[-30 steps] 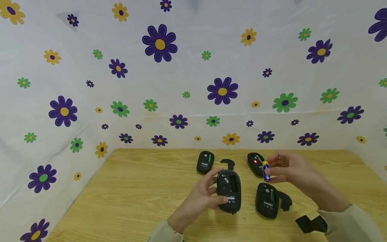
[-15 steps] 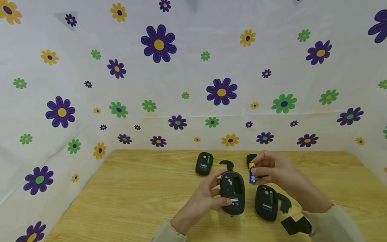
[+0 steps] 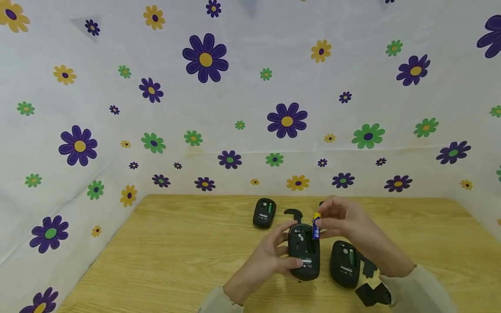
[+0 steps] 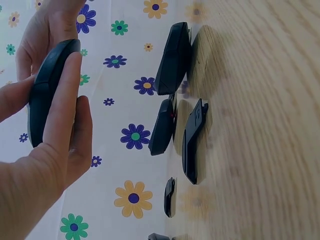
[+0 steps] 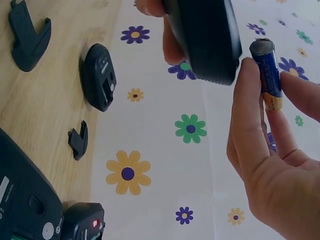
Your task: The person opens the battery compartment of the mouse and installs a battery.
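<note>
My left hand (image 3: 270, 256) grips a black computer mouse (image 3: 300, 254), underside up and raised off the table, thumb across its label. The long battery slot in its base shows dark and uncovered. My right hand (image 3: 350, 228) pinches a blue AA battery with a yellow end (image 3: 315, 229) between thumb and fingers. In the head view the battery overlaps the slot's upper right edge. From the right wrist, the battery (image 5: 269, 75) stands a small gap away from the mouse (image 5: 207, 40), its flat metal end towards the camera. The left wrist view shows this mouse (image 4: 47, 95) edge-on.
An upturned mouse (image 3: 264, 213) with a green battery lies at the back left. Another (image 3: 344, 265) lies right of the held one. A third mouse (image 5: 85, 222), lit red, is mostly hidden in the head view. Black covers (image 3: 294, 214) lie about, several by my right sleeve (image 3: 419, 287).
My right hand has carried the battery leftwards, from beside the red-lit mouse to the held mouse's slot. My left hand has shifted the held mouse slightly right.
</note>
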`<state>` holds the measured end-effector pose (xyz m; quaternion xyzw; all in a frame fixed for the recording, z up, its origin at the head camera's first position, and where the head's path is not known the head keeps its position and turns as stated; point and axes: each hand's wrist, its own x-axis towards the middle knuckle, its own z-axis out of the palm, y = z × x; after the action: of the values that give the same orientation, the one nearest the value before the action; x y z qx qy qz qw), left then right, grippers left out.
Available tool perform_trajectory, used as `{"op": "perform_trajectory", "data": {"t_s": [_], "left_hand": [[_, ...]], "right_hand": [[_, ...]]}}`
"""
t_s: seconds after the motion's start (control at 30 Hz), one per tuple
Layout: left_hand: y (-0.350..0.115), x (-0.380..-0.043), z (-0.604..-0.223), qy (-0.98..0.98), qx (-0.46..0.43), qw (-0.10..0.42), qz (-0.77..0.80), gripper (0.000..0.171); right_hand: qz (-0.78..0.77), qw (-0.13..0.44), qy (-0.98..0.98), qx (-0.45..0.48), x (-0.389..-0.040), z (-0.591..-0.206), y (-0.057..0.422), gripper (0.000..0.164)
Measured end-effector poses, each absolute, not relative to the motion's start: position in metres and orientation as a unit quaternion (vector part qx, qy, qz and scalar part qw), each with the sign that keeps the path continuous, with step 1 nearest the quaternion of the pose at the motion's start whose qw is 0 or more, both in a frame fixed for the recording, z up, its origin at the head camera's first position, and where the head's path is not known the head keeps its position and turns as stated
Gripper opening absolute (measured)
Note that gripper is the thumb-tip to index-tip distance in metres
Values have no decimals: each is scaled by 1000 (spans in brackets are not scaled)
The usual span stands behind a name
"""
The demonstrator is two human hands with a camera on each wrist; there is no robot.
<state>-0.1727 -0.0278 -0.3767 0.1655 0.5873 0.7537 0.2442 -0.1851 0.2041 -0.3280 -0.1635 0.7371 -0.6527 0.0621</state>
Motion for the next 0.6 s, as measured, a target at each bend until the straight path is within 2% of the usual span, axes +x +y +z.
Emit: {"op": "perform_trajectory", "data": {"t_s": [0.13,0.27,0.6], "left_hand": [[-27,-173,-376,591,161,249,750,82],[-26,-174,-377,591,161,251,749,83],[-27,-173,-377,592,160,251,749,83]], "right_hand": [[-638,37,750,-173,-183,-328,201,26],[-618,18,766,-178,-181,-328,196,24],[-570,13,801,-184,-180,-331,189,16]]}}
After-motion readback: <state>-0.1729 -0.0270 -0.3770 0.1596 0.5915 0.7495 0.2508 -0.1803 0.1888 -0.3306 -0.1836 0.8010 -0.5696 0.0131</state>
